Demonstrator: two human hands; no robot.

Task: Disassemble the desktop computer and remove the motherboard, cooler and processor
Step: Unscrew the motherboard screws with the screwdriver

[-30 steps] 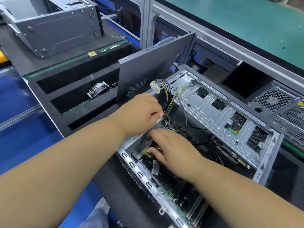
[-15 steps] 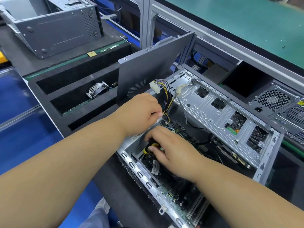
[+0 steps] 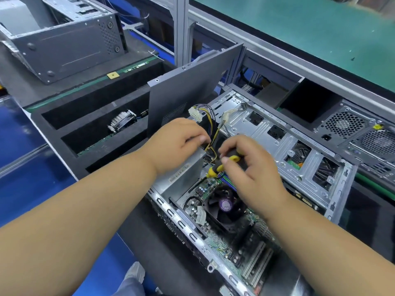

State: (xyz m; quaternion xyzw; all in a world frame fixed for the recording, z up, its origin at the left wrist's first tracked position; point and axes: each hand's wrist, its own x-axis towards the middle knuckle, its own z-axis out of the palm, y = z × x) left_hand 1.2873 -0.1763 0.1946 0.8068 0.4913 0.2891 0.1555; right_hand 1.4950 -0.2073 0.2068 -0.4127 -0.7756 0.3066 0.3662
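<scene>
A black-and-yellow screwdriver (image 3: 224,164) is pinched in the curled fingers of the right hand (image 3: 252,167), its shaft angled down toward 7 o'clock over the motherboard (image 3: 241,242). At 9 o'clock of that hand, the left hand (image 3: 177,144) is curled around a bundle of yellow and black cables (image 3: 210,144), which is held against the power supply (image 3: 181,178). The bundle is led up toward 12 o'clock, where a white connector (image 3: 195,115) hangs free. Directly at 6 o'clock of the right hand, the cooler (image 3: 225,207) with its dark fan is seated on the motherboard inside the open computer case (image 3: 181,221). The processor cannot be seen. At 3 o'clock, the silver drive cage (image 3: 277,144) is swung open. The removed side panel (image 3: 188,92) is propped upright at 11 o'clock. Further out at 10 o'clock, a heatsink (image 3: 121,121) is lying in a black foam tray (image 3: 89,103).
</scene>
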